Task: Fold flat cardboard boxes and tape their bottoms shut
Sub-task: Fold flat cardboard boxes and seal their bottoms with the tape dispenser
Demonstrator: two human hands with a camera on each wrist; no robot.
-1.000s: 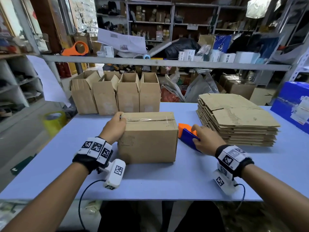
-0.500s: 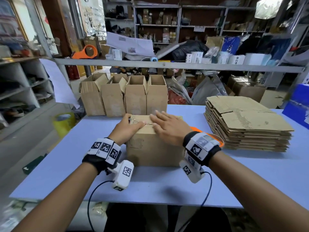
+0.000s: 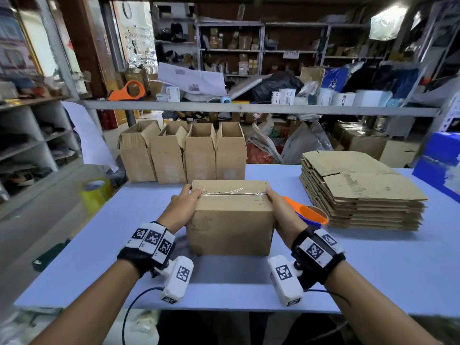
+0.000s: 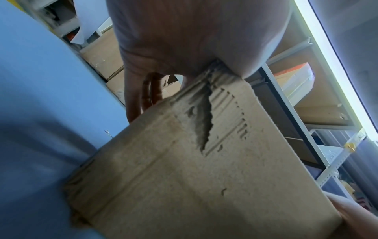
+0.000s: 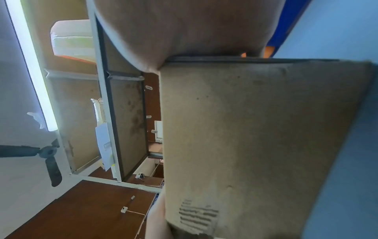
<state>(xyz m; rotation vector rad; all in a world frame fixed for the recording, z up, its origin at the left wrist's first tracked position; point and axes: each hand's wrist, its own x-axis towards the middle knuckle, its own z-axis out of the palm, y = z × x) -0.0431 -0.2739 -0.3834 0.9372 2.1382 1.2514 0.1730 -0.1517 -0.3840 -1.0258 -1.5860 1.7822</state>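
Observation:
A folded cardboard box [image 3: 231, 220] sits in front of me on the blue table [image 3: 99, 245], its flaps closed under a strip of clear tape [image 3: 231, 193] on top. My left hand [image 3: 185, 205] grips its left end with the thumb on the top edge. My right hand [image 3: 278, 207] grips the right end the same way. The left wrist view shows the palm [image 4: 184, 40] pressed on the box's [image 4: 194, 169] torn corner. In the right wrist view the hand [image 5: 184, 29] lies against the box [image 5: 255, 129] edge. The fingers behind the box are mostly hidden.
An orange and blue tape dispenser [image 3: 308, 215] lies just right of the box. A stack of flat cardboard boxes [image 3: 361, 190] fills the right of the table. Several folded open boxes [image 3: 199, 155] stand in a row at the back. A blue carton [image 3: 440, 165] sits far right.
My right hand left the tape dispenser, passed over the box's taped top and now grips its right end. My left hand stayed at the left end.

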